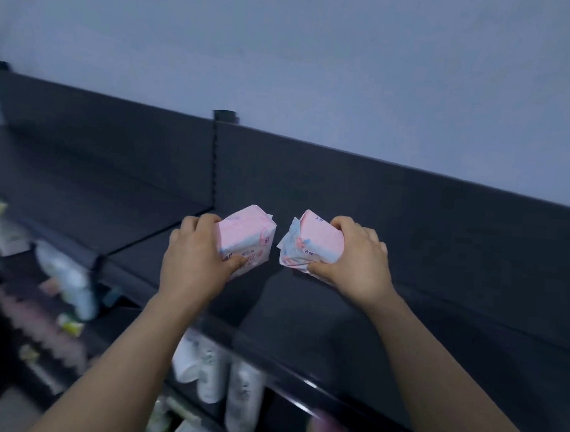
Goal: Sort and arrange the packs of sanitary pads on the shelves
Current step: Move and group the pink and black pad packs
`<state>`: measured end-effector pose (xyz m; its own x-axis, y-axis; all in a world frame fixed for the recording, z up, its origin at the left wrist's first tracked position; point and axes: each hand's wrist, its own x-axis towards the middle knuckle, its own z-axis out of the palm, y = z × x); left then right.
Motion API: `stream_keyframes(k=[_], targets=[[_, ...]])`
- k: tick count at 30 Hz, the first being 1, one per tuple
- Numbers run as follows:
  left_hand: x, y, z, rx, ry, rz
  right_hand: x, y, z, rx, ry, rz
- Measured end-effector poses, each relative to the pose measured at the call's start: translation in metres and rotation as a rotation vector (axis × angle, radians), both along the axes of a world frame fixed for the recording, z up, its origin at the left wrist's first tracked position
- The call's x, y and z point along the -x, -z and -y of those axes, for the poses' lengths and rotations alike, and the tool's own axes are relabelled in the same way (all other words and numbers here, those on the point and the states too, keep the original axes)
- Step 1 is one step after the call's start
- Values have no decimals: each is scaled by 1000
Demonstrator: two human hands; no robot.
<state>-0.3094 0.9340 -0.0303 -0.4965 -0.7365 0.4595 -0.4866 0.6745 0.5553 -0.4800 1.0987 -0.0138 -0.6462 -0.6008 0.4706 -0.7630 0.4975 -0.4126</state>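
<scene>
Two pink-and-white packs of sanitary pads are held over the dark top shelf (320,317). My left hand (193,259) grips the left pack (249,238) from its near side. My right hand (355,260) grips the right pack (312,243) from its right end. The packs sit side by side with a small gap between them, close to the shelf's back panel (396,217). Whether they rest on the shelf or hang just above it, I cannot tell.
A slotted upright (214,162) divides the back panel between two shelf bays. Lower shelves hold several white packs (242,393), white and green ones (67,280) at the left, and pink packs (328,430) at the bottom right. A pale wall rises behind.
</scene>
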Motion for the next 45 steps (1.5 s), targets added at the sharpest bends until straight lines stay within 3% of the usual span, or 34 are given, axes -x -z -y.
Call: stream_keyframes(k=[14,21,33,45], targets=[[-296,6,123,6,-425,98,-240,7,212,-18,-415,45],[-400,13,161,-21,-617,136,-336,17,295,-86,-579,-2],[-504,10,265,-38,-906,144,-449,15,467,-73,-882,-55],[-529,-4,437,-8,-1054,69,-480,-7,674,-17,-959,-119]])
